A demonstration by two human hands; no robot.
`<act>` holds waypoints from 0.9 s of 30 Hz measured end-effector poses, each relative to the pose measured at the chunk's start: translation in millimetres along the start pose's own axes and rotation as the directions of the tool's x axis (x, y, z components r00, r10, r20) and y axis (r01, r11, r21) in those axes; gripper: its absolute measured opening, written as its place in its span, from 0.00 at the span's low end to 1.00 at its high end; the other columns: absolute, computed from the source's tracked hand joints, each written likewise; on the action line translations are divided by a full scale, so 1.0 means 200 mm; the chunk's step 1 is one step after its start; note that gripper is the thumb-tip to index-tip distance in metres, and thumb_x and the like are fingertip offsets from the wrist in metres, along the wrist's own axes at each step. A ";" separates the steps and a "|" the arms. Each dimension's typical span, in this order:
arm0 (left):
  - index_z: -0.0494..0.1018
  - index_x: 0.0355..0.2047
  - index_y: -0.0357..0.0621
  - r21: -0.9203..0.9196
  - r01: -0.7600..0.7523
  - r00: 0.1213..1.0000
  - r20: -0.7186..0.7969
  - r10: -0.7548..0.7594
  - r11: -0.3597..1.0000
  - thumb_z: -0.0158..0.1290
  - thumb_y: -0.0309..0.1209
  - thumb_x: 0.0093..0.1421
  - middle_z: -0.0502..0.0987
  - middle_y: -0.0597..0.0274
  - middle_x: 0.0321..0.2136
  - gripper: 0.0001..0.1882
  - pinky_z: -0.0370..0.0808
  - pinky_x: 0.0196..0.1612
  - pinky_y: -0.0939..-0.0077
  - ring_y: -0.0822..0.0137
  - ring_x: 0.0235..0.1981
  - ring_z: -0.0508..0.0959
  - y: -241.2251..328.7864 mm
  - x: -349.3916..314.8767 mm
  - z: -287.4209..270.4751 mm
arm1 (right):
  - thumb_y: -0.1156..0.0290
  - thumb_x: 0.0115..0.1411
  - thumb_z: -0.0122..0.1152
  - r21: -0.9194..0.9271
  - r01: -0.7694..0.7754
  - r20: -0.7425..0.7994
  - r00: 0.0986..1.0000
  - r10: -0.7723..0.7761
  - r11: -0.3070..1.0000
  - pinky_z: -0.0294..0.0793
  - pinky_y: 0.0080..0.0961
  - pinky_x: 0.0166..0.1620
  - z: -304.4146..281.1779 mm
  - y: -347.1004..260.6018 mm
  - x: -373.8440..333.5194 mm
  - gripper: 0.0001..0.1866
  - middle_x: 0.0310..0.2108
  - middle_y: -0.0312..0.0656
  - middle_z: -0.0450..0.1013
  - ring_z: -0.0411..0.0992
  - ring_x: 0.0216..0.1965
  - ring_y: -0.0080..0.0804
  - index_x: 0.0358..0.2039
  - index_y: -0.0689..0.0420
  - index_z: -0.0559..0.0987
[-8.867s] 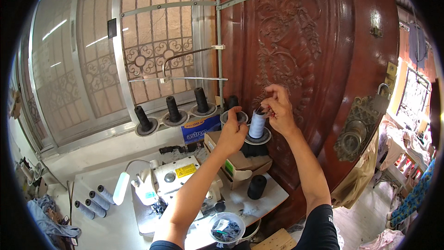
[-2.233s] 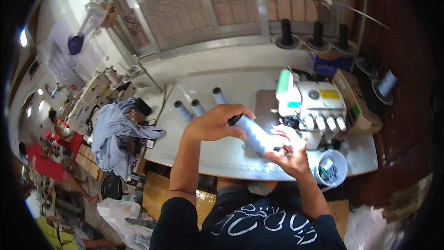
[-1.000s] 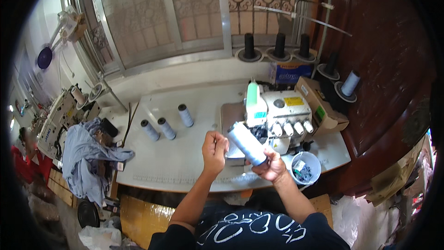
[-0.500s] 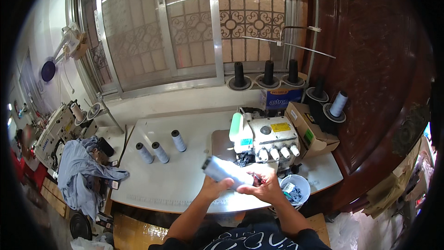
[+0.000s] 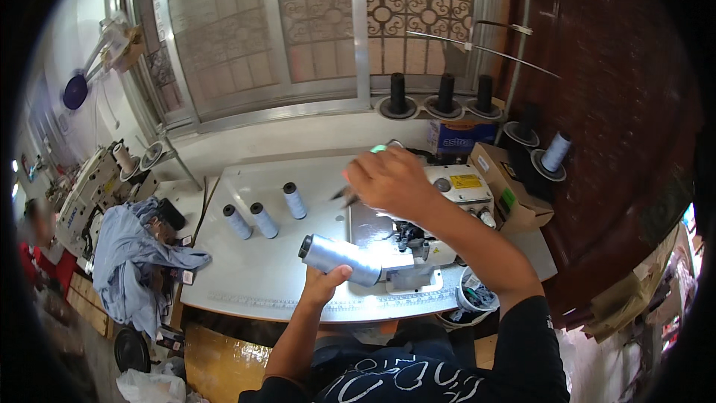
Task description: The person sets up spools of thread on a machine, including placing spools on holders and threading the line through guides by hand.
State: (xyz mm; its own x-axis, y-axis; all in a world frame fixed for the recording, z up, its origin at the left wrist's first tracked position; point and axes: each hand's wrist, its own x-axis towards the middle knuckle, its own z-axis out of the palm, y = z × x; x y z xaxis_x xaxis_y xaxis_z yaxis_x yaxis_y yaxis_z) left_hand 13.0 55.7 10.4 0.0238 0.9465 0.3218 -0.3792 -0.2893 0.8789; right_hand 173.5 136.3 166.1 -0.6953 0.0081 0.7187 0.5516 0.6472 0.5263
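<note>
Near the front edge of the white table [image 5: 242, 280], the left hand [image 5: 326, 284] grips the light-blue spool [image 5: 339, 256] from below, probably leaving its dark end [image 5: 305, 246] accessible, while the raised right hand [image 5: 394, 181] grasps a dark pointed tool [image 5: 350, 193].

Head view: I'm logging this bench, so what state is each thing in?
Left hand, closed around the held spool.
Held spool, tilted, wound pale blue.
Right hand, raised, closed on a dark-tipped tool.
Dark-tipped tool, blurred; open or shut unclear.
Three smaller spools, standing, pale blue.
Three black spools, upright.
Bucket, open, scraps inside.
Sewing machine, partly hidden.
Blue-grey cloth, crumpled.
</note>
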 end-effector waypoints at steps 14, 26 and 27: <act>0.71 0.30 0.41 0.105 -0.558 0.603 0.732 0.316 0.823 0.65 0.34 0.35 0.73 0.59 0.29 0.21 0.68 0.34 0.72 0.65 0.30 0.72 0.20 0.24 0.65 | 0.73 0.48 0.60 0.467 -0.746 0.069 0.567 0.821 0.475 0.68 0.19 0.23 -0.72 0.17 -0.49 0.07 0.21 0.38 0.71 0.70 0.20 0.21 0.28 0.59 0.74; 0.71 0.29 0.32 0.418 0.175 0.932 0.222 -0.288 0.891 0.57 0.36 0.37 0.73 0.51 0.29 0.21 0.70 0.34 0.68 0.59 0.29 0.74 -0.39 1.03 1.79 | 0.71 0.52 0.56 0.451 -0.877 0.298 -0.027 0.954 -0.166 0.59 0.13 0.21 -1.04 0.42 -1.40 0.06 0.15 0.29 0.65 0.61 0.18 0.13 0.22 0.59 0.74; 0.71 0.28 0.33 0.482 0.144 0.967 0.119 -0.227 0.864 0.57 0.36 0.36 0.72 0.51 0.29 0.20 0.70 0.35 0.66 0.57 0.30 0.73 -0.42 1.08 1.83 | 0.71 0.52 0.56 0.453 -0.874 0.320 -0.025 0.947 -0.176 0.59 0.13 0.22 -1.06 0.43 -1.44 0.06 0.15 0.29 0.65 0.61 0.18 0.13 0.23 0.59 0.74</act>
State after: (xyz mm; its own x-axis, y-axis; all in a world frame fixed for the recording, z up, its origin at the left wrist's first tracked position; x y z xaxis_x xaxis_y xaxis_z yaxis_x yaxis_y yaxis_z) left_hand 388.2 231.7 134.5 0.2192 0.9635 0.1535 0.1220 -0.1831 0.9755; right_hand 518.4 28.1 100.4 0.3928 0.8564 0.3351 0.3019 0.2241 -0.9266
